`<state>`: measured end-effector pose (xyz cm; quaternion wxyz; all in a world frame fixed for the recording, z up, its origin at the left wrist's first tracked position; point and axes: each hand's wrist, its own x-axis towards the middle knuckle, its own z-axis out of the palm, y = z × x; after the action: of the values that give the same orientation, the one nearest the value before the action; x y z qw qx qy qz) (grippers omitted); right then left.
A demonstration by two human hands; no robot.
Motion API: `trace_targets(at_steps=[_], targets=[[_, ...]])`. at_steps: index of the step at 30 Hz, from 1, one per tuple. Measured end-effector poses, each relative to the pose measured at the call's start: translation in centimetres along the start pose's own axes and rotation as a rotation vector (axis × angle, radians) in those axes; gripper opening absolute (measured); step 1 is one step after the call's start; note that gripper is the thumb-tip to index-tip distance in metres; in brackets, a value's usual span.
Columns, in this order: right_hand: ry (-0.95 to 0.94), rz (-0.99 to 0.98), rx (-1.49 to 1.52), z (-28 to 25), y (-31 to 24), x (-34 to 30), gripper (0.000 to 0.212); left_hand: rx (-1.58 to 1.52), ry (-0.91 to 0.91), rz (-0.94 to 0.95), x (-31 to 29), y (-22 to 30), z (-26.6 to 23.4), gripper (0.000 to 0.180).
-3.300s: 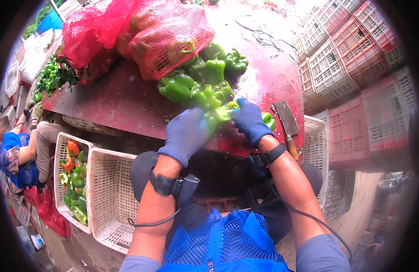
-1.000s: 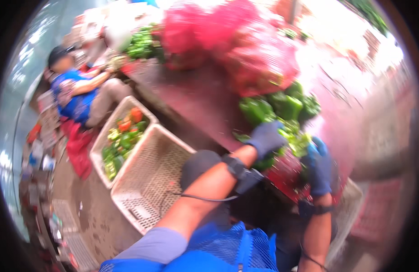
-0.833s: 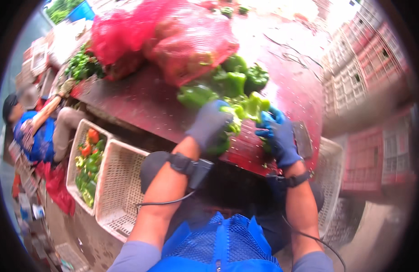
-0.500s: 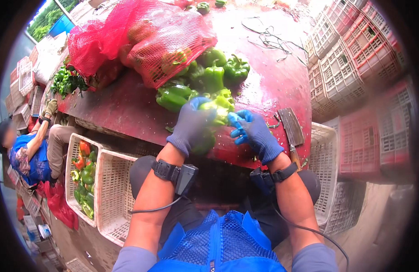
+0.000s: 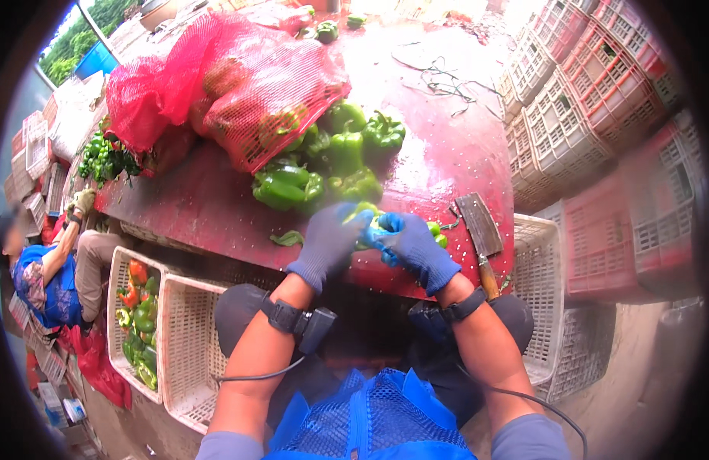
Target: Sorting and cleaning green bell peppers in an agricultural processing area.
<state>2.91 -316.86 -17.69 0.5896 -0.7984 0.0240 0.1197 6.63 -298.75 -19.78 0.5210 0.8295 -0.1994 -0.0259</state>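
Two gloved hands meet over the near edge of a red counter (image 5: pixel 216 207). The left hand (image 5: pixel 329 239), in a grey-blue glove, and the right hand (image 5: pixel 416 247), in a brighter blue glove, both close their fingers around one green pepper (image 5: pixel 367 218), held between them just above the counter's surface. Only small parts of that pepper show between the gloves.

Just beyond the hands lies a loose heap of green peppers (image 5: pixel 331 157), spilling from the mouth of a red mesh sack (image 5: pixel 247 92) that rests further back on the counter. A cleaver (image 5: pixel 478 226) lies on the counter just right of the right hand, its handle over the edge.

Below the counter to the left stand two white plastic baskets: the nearer white basket (image 5: pixel 189 345) beside the person's knee, and a second basket (image 5: pixel 136 322) holding red and green peppers. Another person in blue (image 5: pixel 44 276) sits at the far left. Stacked pink and white crates (image 5: pixel 600 115) fill the right side.
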Motion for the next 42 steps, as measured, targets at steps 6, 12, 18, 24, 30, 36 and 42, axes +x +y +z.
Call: trace_targets(at_steps=[6, 12, 18, 24, 30, 36, 42], targets=[[0.075, 0.031, -0.097, 0.5, 0.3, -0.1, 0.035, -0.012, 0.106, -0.123, -0.6, 3.2, 0.0, 0.022], [0.086, -0.024, -0.097, 0.7, -0.5, -0.3, 0.036, -0.038, 0.188, -0.091, -1.3, 3.3, 0.2, 0.025], [0.136, -0.107, -0.110, 0.9, 0.1, -0.3, 0.034, 0.137, 0.220, 0.076, -1.5, 3.9, 0.3, 0.024], [0.255, -0.128, -0.052, 1.7, 0.3, -0.6, 0.033, -0.007, 0.269, 0.009, -1.1, 3.2, 1.0, 0.024], [0.346, -0.358, -0.380, 1.6, 0.3, -0.8, 0.034, -0.228, 0.215, -0.254, -0.7, 3.0, 0.9, 0.021], [0.315, -0.403, -0.527, 1.5, 0.1, -1.2, 0.033, -0.362, 0.210, -0.324, -0.8, 2.5, 0.9, 0.017], [0.314, -0.532, -0.624, 1.6, -0.2, -1.4, 0.029, -0.352, 0.244, -0.332, -0.8, 1.7, 1.1, 0.016]])
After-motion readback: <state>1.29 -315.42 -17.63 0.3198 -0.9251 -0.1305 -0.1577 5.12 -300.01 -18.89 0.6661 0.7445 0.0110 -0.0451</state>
